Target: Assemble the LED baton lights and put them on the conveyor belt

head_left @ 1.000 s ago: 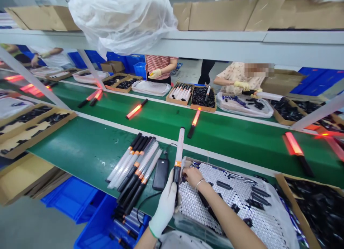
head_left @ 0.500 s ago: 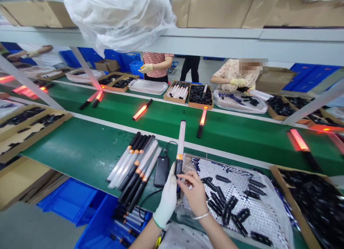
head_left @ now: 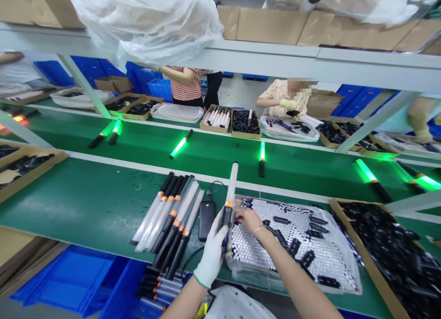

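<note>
In my white-gloved left hand (head_left: 214, 248) is a light stick (head_left: 232, 179), its clear tube pointing up and away, its black handle wrapped by the fingers. An orange band rings the stick above the handle. My bare right hand (head_left: 248, 220) has moved off the stick, its fingers curled at the far left edge of a plastic-lined tray of batteries (head_left: 255, 250). What those fingertips hold, if anything, is hidden. Several black battery holders (head_left: 281, 220) lie on the batteries. Left of my hands, more light sticks (head_left: 175, 213) lie side by side next to a black power bank (head_left: 206, 220) with a cable.
Green-lit sticks (head_left: 181, 144) lie on the green conveyor belt (head_left: 220, 149) beyond the bench. A carton of black parts (head_left: 382, 245) stands at right. Blue bins (head_left: 69, 277) sit below left. Co-workers (head_left: 285, 98) stand across the belt. A shelf (head_left: 262, 57) spans overhead.
My right hand has left the stick's handle and moved right to the battery tray's edge. The left hand keeps its hold. The sticks on the belt have turned from red to green.
</note>
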Tool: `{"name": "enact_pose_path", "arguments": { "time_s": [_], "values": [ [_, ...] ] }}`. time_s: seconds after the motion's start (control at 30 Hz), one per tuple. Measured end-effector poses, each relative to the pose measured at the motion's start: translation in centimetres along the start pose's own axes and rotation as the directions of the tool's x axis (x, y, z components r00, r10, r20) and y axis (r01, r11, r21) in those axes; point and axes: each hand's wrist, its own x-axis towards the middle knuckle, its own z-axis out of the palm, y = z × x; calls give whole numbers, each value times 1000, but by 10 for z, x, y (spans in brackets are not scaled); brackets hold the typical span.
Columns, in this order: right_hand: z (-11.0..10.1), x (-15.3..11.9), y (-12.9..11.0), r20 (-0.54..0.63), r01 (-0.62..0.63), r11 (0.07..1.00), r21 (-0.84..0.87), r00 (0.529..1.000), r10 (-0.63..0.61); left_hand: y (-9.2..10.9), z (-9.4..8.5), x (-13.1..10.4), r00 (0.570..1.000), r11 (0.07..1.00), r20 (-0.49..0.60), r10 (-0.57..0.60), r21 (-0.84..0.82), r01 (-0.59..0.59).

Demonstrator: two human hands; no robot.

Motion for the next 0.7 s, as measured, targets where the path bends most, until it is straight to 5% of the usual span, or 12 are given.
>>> {"name": "enact_pose_path", "arguments": {
  "time_s": [0.17, 0.3, 0.47, 0.7],
  "values": [
    [11, 25, -1, 212, -17, 981, -192, 976, 58, 11, -6, -7, 999, 994, 24, -27, -101, 29],
    [9, 22, -2, 254, 38, 970, -240, 967, 25, 10, -15, -9, 998, 991, 45, -33, -132, 38],
    [-8, 5, -6, 138, 58, 983, -177, 990, -34, 11, -20, -9, 1000, 993, 24, -17, -115, 19],
    [-32, -44, -12, -58, 65, 988, 142, 997, -57, 8, -7, -2, 998, 995, 56, -19, -97, 25]
  ]
}}
